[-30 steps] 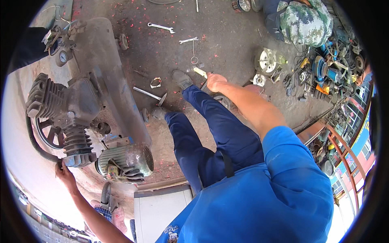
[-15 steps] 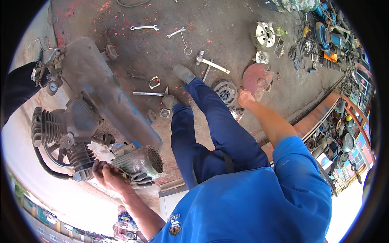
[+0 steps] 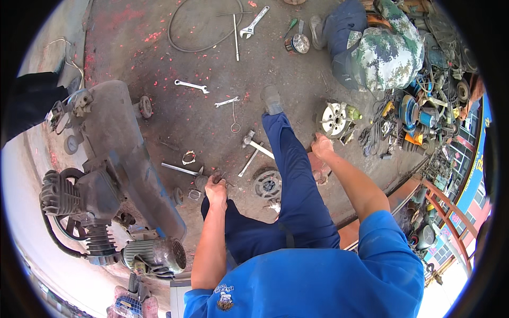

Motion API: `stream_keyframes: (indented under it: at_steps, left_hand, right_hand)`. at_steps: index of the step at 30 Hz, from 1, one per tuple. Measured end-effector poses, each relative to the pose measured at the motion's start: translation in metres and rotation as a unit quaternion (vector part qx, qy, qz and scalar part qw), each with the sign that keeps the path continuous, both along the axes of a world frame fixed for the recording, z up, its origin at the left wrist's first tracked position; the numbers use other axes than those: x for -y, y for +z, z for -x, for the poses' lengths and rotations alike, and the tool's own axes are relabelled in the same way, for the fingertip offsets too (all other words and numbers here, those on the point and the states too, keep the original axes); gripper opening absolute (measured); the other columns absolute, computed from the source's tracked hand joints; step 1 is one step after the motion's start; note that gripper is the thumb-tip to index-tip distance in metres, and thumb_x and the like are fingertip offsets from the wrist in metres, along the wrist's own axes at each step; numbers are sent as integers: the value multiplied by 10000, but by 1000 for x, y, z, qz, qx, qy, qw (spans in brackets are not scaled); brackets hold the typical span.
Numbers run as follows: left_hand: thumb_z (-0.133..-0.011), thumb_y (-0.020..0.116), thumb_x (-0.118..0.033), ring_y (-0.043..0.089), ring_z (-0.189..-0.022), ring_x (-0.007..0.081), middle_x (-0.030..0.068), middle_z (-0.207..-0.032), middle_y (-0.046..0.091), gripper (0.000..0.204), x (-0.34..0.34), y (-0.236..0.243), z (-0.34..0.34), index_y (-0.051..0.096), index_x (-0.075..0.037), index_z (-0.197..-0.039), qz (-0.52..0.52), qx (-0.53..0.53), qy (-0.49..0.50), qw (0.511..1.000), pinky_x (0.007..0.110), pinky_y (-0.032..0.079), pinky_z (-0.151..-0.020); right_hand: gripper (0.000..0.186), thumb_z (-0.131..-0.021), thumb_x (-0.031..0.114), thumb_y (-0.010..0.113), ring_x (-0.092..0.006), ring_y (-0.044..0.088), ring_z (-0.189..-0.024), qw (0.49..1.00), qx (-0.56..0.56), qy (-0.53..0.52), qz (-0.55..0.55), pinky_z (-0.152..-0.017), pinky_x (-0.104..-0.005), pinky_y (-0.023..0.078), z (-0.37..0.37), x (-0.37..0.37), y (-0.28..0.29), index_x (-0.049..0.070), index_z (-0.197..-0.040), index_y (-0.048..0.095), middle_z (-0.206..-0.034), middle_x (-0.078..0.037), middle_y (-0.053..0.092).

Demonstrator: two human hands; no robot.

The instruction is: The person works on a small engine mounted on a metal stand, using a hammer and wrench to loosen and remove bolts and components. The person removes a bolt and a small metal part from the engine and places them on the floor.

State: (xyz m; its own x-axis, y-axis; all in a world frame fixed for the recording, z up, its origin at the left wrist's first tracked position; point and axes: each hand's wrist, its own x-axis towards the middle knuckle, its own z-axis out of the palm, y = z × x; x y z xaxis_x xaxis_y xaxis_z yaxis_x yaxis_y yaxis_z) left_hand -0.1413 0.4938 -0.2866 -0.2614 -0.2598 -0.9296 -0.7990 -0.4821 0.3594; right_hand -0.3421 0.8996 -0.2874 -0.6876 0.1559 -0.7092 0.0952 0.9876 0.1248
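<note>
My left hand (image 3: 215,188) is closed around something small and dark that I cannot make out, just above my left leg. My right hand (image 3: 321,146) hangs with loosely bent fingers over a red disc (image 3: 319,168), below a white wheel-like part (image 3: 333,119). Between my hands a hammer (image 3: 263,148) with a pale handle lies across a thin bar (image 3: 249,164). A dark round plate (image 3: 268,183) lies by my right leg. Left of my left hand are a steel-handled tool (image 3: 180,168) and a metal ring (image 3: 189,157).
A greasy compressor (image 3: 101,191) with tank and motor fills the left, beside another person's dark-clad limb (image 3: 34,106). Wrenches (image 3: 191,85), a hose loop (image 3: 180,45) and a can (image 3: 297,43) lie ahead. A person in camouflage (image 3: 387,53) and piled parts (image 3: 413,119) occupy the right.
My right hand has let go of the hammer, which lies on the floor. My left hand has left the compressor and moved right. My right foot has moved forward.
</note>
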Motion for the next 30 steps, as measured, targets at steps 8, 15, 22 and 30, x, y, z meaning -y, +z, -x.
stream_keyframes:
  at_steps: [8,15,22,30]
  left_hand:
    - [-892,613,-34,670,-1046,260,172,-1138,681,378,-81,-104,15,584,73,-1254,108,204,14,973,337,512,-951]
    - [-887,632,-46,639,-881,167,117,-1062,694,355,-231,-143,18,612,65,-1224,-34,233,77,969,279,500,-806]
    - [-919,632,-86,635,-837,129,79,-1006,694,312,-260,-158,89,642,52,-1199,-97,208,79,970,256,507,-738]
    - [-958,608,-54,669,-873,169,92,-1039,701,264,-205,-151,91,632,41,-1203,-89,139,225,960,283,534,-768]
  right_hand:
    - [355,-852,94,626,-357,543,-1248,961,19,272,41,-1049,-429,470,318,118,-232,40,-1201,587,-1316,-181,557]
    - [343,-971,134,481,-296,482,-1335,884,-116,452,-21,-1069,-434,438,538,210,-373,74,-1303,542,-1412,-127,506]
    - [285,-949,157,550,-239,527,-1267,767,-74,630,-100,-1006,-429,428,550,235,-396,124,-1228,592,-1238,-63,590]
    - [418,-798,42,663,-365,665,-1050,736,155,655,70,-858,-441,568,483,258,-339,72,-1208,587,-1236,-180,606]
